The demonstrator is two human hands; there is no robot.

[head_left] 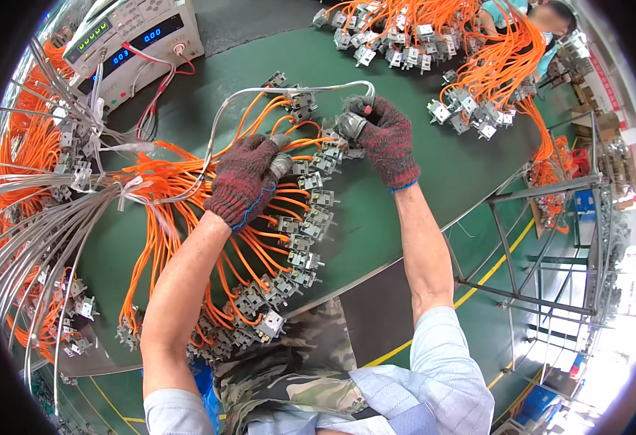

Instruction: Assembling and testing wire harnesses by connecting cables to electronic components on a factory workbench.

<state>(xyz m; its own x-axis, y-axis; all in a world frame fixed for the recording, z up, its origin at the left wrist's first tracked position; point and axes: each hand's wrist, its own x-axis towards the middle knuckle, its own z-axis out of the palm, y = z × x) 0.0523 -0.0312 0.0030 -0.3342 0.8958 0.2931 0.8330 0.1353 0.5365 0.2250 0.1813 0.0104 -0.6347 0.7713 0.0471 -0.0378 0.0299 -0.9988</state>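
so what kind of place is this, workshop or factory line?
Most likely a factory line for wiring harness assembly or testing. Orange wire harnesses with grey connectors lie in heaps on a green bench, a bench meter with blue digits stands nearby, and both gloved hands, left hand and right hand, hold connectors.

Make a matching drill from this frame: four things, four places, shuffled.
Things:
1. left hand
2. right hand
3. test meter
4. metal rack

Places:
A. off the table's right edge
B. far left corner of the table
C. on a grey connector right of centre
D. on the orange wire bundle at centre

Pairs: 1-D, 2-C, 3-B, 4-A
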